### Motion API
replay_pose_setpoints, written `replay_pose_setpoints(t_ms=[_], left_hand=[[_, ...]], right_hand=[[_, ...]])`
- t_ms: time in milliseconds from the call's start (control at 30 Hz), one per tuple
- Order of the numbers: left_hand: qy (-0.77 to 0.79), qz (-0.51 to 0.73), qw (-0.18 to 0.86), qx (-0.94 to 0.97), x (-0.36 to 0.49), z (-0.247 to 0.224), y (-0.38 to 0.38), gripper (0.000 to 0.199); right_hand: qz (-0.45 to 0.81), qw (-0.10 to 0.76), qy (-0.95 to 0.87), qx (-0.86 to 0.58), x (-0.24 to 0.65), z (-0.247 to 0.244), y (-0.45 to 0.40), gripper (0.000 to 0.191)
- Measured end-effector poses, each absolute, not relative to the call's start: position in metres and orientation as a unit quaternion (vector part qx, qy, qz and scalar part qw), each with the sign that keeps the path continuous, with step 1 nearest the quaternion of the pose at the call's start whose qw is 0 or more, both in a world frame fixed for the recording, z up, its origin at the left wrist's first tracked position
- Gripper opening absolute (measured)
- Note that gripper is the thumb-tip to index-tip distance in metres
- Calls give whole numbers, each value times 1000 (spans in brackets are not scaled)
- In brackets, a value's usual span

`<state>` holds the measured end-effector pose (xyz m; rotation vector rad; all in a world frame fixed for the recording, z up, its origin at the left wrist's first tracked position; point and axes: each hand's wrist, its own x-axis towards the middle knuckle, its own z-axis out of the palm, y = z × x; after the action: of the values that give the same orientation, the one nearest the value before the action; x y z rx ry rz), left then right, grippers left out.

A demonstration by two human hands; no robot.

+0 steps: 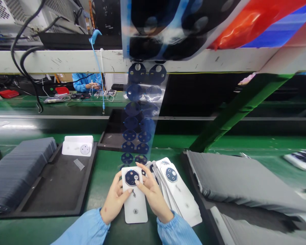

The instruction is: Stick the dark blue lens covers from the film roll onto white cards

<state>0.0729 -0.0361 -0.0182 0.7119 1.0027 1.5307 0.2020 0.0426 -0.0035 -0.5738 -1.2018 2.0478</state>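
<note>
Two hands meet over one white phone back cover lying flat on the green table in the head view, the only view there is. The left hand lies curled against the cover's left edge, fingers pressed on its face, steadying it; the right hand rests on the cover's right side, its forefinger stretched toward the dark camera-ring sticker at the top of the cover and seemingly pressing it down. So this cover seems to have its sticker on and to be at the smoothing-down stage. Just right of the right hand a fanned stack of white covers lies, the top one showing a dark ring too; whether the ones beneath have theirs cannot be told. Straight ahead of the hands a clear strip of round dark stickers hangs down from above to the table, with many still on it, so plenty of supply seems left. Far to the left of the left hand a black tray carries a small pile of white covers, beside a stack of dark sheets. To the right of the right hand, grey stacked sheets fill another tray. Beyond, a co-worker's blue sleeves show at a further table.
</note>
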Motion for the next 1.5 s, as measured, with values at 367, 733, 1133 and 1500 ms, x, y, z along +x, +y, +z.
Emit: replay_pose_setpoints(t_ms=[367,733,1133,1500], left_hand=[[426,630,563,324,79,-16,-39,57],[496,569,529,387,81,-26,-43,56],[466,581,558,365,78,-21,-40,59],[425,609,581,333,76,-16,-38,57]], right_hand=[[741,386,-469,-288,199,-13,42,39],[721,420,-462,-301,196,-17,39,39],[753,423,-402,-305,196,-21,42,33],[776,394,-393,-296,199,-12,44,32]])
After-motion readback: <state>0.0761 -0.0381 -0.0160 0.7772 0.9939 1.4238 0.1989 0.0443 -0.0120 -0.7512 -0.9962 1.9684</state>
